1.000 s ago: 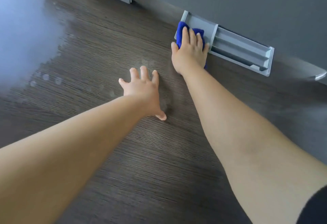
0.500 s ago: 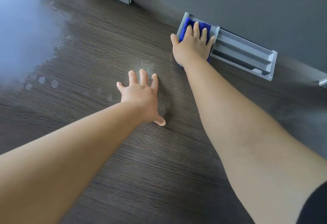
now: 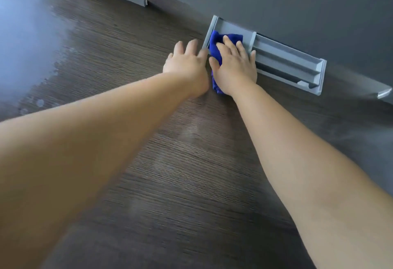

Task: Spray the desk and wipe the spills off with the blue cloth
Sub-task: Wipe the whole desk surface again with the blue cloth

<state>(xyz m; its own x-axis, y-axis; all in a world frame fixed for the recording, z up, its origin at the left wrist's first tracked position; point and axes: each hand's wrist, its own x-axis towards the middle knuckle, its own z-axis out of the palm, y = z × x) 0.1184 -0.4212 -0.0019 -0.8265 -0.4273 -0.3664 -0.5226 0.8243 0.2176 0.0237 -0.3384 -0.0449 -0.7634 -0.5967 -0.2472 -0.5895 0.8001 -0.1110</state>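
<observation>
In the head view, the right hand is lying flat on the blue cloth and pressing it down. Its fingers are straight and a little apart, and the thumb is touching the left side of the cloth without curling round it. The cloth is sitting partly in the left end section of a grey plastic tray at the back of the desk, against the dark panel. Its lower part is coming over the front rim of the tray onto the wood, under the wrist.

The left hand is resting palm down on the desk just beside the cloth. Its fingers are straight and close together and holding nothing, though they are looking a little blurred. Some pale droplets are showing on the far left of the desk.

The cloth is looking soft, light and bunched, so I am judging that it will fold and slide easily, and catch on the tray rim. A flat palm on its middle is probably giving the best control; for lifting, pinching a thick fold is seeming safer than an edge
</observation>
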